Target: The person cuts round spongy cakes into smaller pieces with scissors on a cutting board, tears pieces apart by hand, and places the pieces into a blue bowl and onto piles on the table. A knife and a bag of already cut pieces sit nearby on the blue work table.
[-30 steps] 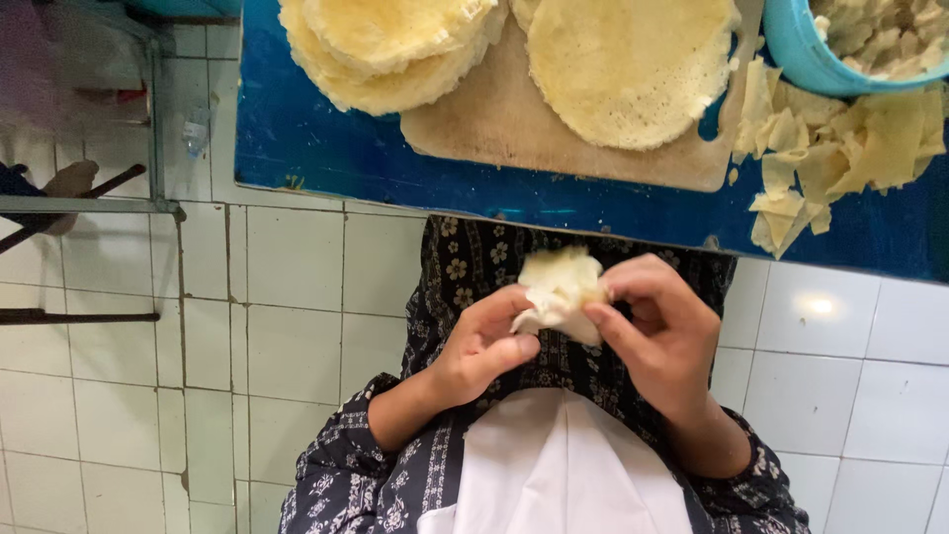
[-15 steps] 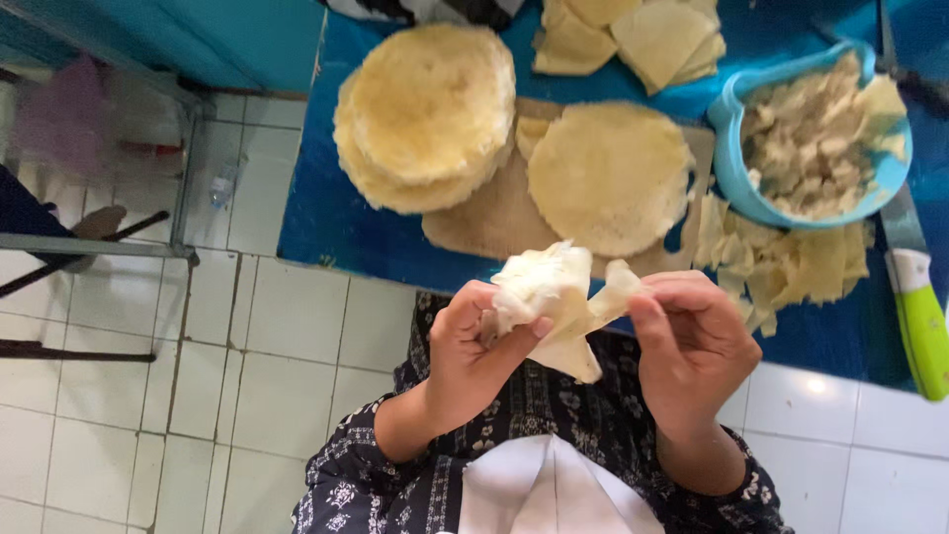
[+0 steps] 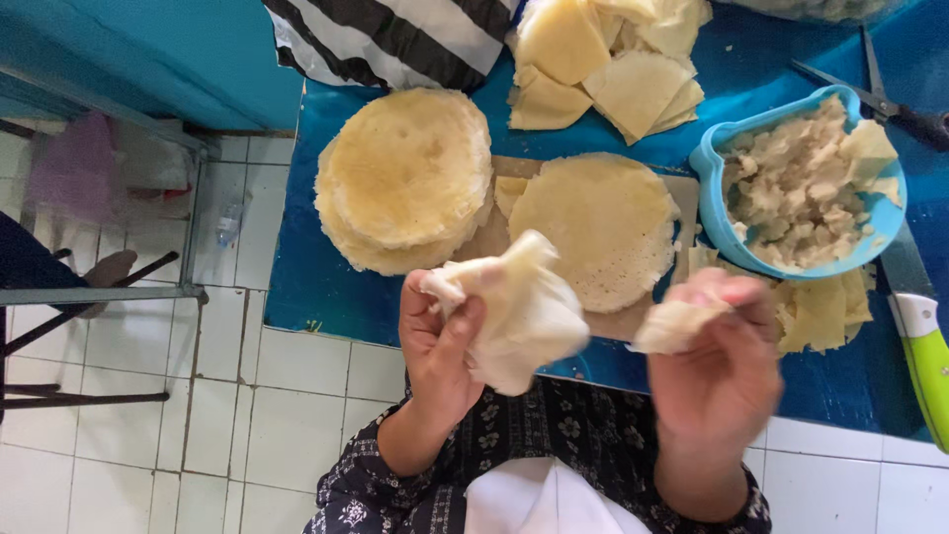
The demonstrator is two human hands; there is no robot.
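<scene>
The floor (image 3: 297, 415) under me is white tile, and a blue worktop (image 3: 306, 277) sits in front of me.

My left hand (image 3: 440, 356) is closed around a soft, pale, crumpled wrapper (image 3: 524, 307), up in the air in front of my chest. It looks thin and folded, a bit like a little bag. My right hand (image 3: 717, 366) pinches a small torn piece (image 3: 672, 324) of the same pale stuff. That hand is blurry. The two hands are a little apart.

Just behind the wrapper, a round yellow sheet (image 3: 603, 227) lies flat on a brown board (image 3: 623, 321). Left of it is a thick stack of round sheets (image 3: 405, 178). Nothing sits between my hands and the board.

Farther back lies a pile of cut yellow pieces (image 3: 603, 69), next to a black and white striped cloth (image 3: 395, 40).

On the right, a blue bowl (image 3: 714, 213) holds lumpy, pale mash (image 3: 791, 188). More cut pieces (image 3: 825, 311) lie under its near edge. Scissors (image 3: 880, 94) lie behind the bowl. A knife with a green handle (image 3: 929, 361) is at the far right.
</scene>
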